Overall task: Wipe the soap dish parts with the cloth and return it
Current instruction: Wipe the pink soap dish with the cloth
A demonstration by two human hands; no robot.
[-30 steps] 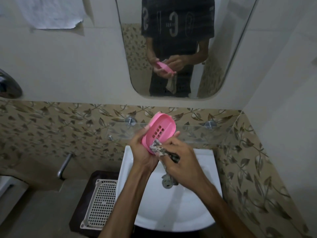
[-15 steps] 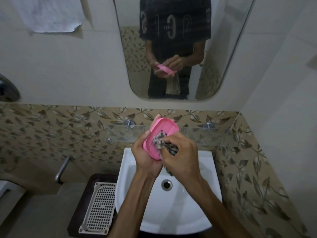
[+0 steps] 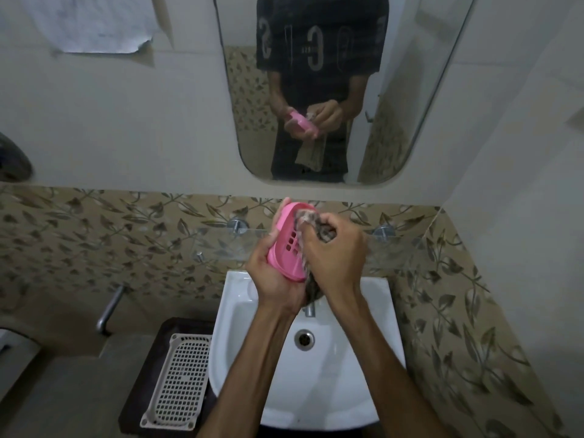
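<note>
A pink oval soap dish part (image 3: 286,245) with drain slots is held tilted above the white sink (image 3: 373,390). My left hand (image 3: 271,273) grips it from below and behind. My right hand (image 3: 335,257) is closed on a dark patterned cloth (image 3: 311,224), which is pressed against the dish's upper inner face. A tail of the cloth hangs down between my wrists. The mirror (image 3: 331,90) reflects both hands, the dish and the cloth.
A glass shelf (image 3: 221,245) on metal pegs runs along the leaf-patterned tiles behind my hands. A white perforated tray (image 3: 177,380) lies on a dark stand left of the sink. A metal pipe (image 3: 109,308) sticks out of the left wall.
The cloth has slid from the lower edge of the dish up to its top end, uncovering the drain slots. Both hands stayed over the sink.
</note>
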